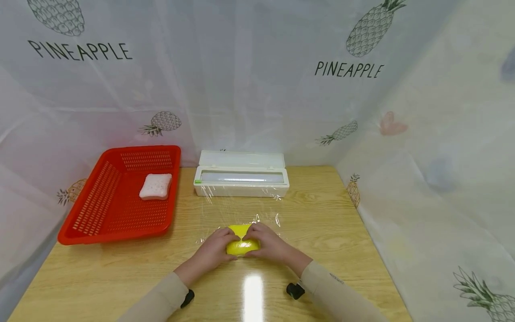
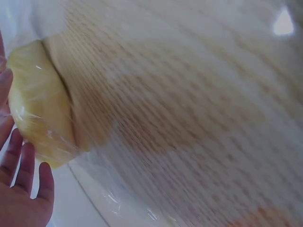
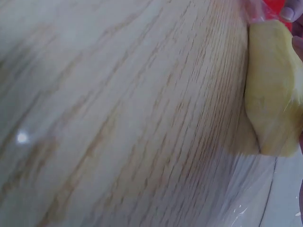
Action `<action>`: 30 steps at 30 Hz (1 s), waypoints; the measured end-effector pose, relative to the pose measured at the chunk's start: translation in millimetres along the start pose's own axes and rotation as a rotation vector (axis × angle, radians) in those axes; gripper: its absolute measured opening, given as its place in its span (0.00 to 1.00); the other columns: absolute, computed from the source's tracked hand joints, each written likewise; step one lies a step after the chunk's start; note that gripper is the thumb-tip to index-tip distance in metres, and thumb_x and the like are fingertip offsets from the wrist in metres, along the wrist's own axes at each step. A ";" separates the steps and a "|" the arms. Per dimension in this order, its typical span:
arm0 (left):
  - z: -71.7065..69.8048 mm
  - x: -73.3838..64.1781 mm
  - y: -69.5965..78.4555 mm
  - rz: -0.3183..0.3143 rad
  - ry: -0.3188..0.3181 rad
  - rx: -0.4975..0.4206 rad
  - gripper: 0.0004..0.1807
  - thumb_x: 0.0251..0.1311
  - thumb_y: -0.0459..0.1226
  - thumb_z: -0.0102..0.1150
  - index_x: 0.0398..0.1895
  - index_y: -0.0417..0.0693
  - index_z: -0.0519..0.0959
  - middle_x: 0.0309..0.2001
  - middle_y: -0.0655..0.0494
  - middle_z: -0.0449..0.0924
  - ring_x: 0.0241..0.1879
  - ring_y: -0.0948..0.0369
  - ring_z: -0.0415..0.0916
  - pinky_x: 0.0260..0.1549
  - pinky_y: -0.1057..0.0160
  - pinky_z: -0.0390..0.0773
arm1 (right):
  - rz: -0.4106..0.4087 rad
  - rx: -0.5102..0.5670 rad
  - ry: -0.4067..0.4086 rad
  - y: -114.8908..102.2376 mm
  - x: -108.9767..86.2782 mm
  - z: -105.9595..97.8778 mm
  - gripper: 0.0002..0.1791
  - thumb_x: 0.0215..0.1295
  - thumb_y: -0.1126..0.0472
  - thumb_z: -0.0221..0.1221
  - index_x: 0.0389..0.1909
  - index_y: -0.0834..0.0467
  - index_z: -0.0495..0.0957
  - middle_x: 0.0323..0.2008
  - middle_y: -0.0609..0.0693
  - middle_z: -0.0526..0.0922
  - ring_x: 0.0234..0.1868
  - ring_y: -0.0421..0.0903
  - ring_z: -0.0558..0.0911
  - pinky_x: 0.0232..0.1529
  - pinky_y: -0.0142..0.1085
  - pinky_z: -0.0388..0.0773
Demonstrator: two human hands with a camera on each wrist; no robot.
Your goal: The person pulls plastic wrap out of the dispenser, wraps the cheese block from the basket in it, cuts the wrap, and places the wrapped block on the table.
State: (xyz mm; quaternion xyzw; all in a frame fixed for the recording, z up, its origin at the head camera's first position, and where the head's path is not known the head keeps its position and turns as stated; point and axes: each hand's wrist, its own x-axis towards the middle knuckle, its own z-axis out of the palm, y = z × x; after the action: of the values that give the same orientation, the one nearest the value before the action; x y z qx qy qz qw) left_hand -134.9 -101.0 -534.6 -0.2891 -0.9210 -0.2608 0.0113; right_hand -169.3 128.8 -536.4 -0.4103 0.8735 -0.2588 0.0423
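A yellow sponge-like block (image 1: 243, 247) lies on the table under or in clear cling film; its exact kind is hard to tell. My left hand (image 1: 214, 248) grips its left side, thumb near and fingers beyond it. On the opposite side my right hand (image 1: 270, 243) holds it in the same way, the two hands' fingertips nearly meeting over the top. Film creases show across the yellow block (image 2: 40, 101) in the left wrist view. The right wrist view has the block (image 3: 272, 90) at its right edge. A sheet of cling film (image 1: 237, 208) runs back to the white dispenser box (image 1: 241, 191).
The dispenser's lid (image 1: 241, 158) stands raised, with a film roll (image 1: 241, 178) inside. To the left is a red plastic basket (image 1: 172, 201) holding a pale pink sponge (image 1: 156, 186). Printed curtains (image 1: 249, 89) hang behind and beside the wooden table (image 1: 322, 250).
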 end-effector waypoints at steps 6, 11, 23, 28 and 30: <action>5.5 4.6 -4.2 0.038 0.009 0.038 0.26 0.38 0.45 0.81 0.43 0.48 0.82 0.42 0.59 0.75 0.46 0.56 0.72 0.48 0.53 0.74 | -0.013 -0.004 -0.025 5.1 3.7 2.2 0.21 0.51 0.47 0.73 0.43 0.50 0.81 0.41 0.38 0.73 0.47 0.38 0.70 0.51 0.31 0.69; 10.0 6.3 -6.1 0.044 0.006 0.049 0.26 0.38 0.44 0.81 0.42 0.49 0.81 0.42 0.59 0.75 0.45 0.56 0.71 0.45 0.53 0.74 | -0.027 0.005 -0.020 7.2 3.8 4.6 0.22 0.49 0.48 0.75 0.43 0.50 0.79 0.41 0.38 0.72 0.48 0.39 0.70 0.53 0.31 0.68; 7.9 8.1 -7.4 0.008 0.061 -0.029 0.21 0.41 0.41 0.80 0.39 0.49 0.83 0.40 0.61 0.76 0.43 0.59 0.71 0.44 0.57 0.75 | -0.093 -0.059 0.063 4.5 1.8 1.6 0.18 0.53 0.52 0.73 0.43 0.52 0.82 0.40 0.40 0.74 0.44 0.38 0.72 0.48 0.29 0.71; 0.8 12.0 -7.1 -0.025 0.036 -0.068 0.20 0.44 0.41 0.78 0.42 0.47 0.84 0.39 0.61 0.76 0.41 0.60 0.71 0.42 0.58 0.76 | -0.128 -0.095 0.094 0.2 3.4 -6.9 0.17 0.56 0.53 0.71 0.44 0.55 0.82 0.41 0.43 0.78 0.45 0.41 0.75 0.50 0.31 0.73; -2.8 13.8 -6.9 -0.031 0.018 -0.069 0.21 0.45 0.42 0.78 0.43 0.46 0.84 0.39 0.61 0.76 0.40 0.61 0.71 0.41 0.59 0.75 | -0.124 -0.090 0.097 -2.2 4.0 -11.3 0.17 0.56 0.54 0.71 0.44 0.55 0.82 0.41 0.44 0.80 0.45 0.41 0.76 0.50 0.32 0.74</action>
State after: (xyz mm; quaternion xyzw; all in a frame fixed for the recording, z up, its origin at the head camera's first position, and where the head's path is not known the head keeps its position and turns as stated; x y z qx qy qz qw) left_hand -150.5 -99.9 -533.1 -0.2729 -0.9157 -0.2949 0.0056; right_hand -173.7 129.4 -525.0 -0.4520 0.8581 -0.2410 -0.0348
